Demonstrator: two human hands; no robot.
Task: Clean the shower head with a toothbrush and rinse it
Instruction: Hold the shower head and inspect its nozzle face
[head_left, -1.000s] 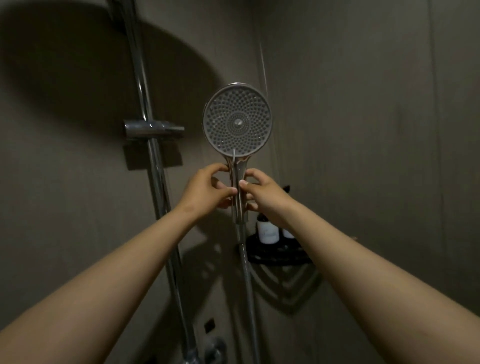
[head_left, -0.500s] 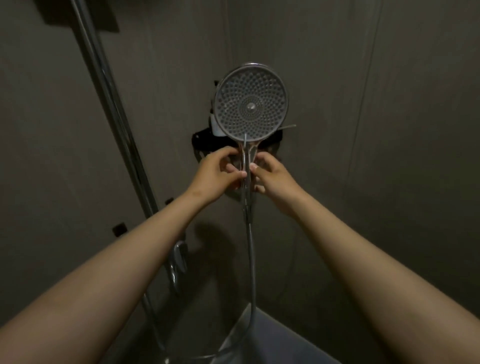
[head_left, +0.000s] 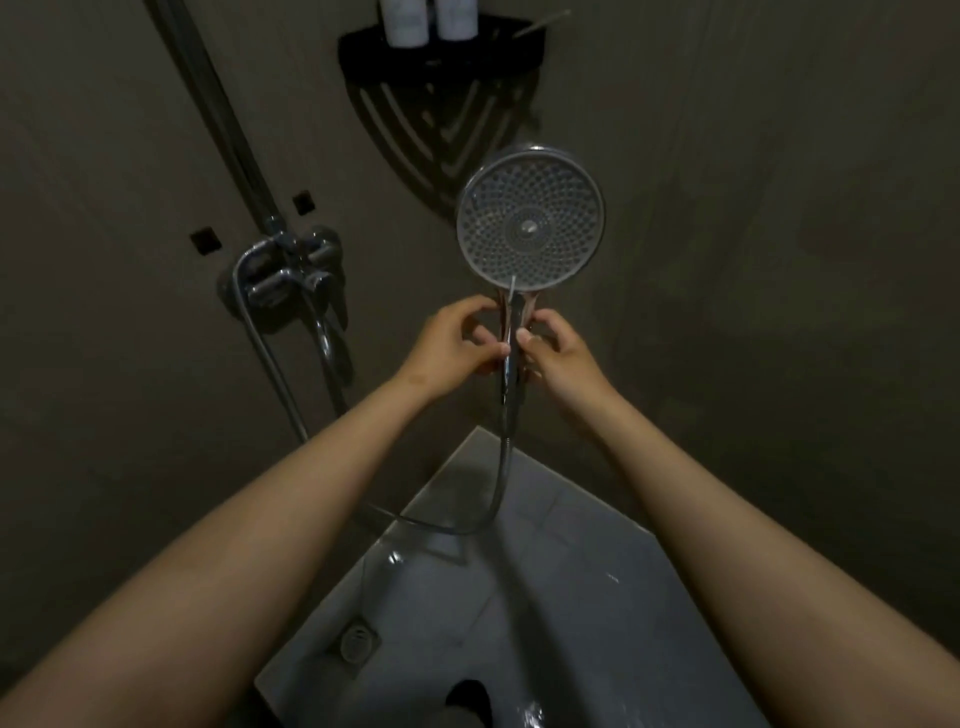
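The round chrome shower head (head_left: 530, 219) faces me, its nozzle face upright in front of the corner. My left hand (head_left: 453, 344) grips its handle from the left and my right hand (head_left: 562, 354) grips it from the right, thumbs meeting on the handle just under the disc. A metal hose (head_left: 500, 467) drops from the handle and loops left along the floor. A thin pale stick (head_left: 540, 23), perhaps the toothbrush, lies on the black corner shelf (head_left: 441, 52).
The chrome mixer tap (head_left: 291, 275) and riser rail (head_left: 218, 109) sit on the left wall. Two white bottles (head_left: 428, 18) stand on the shelf. Below lies the wet light floor (head_left: 519, 597) with a round drain (head_left: 357, 640).
The view has tilted downward: the shelf went from below the shower head to the top of the frame, and tap and floor came into sight. Both hands kept their hold on the handle.
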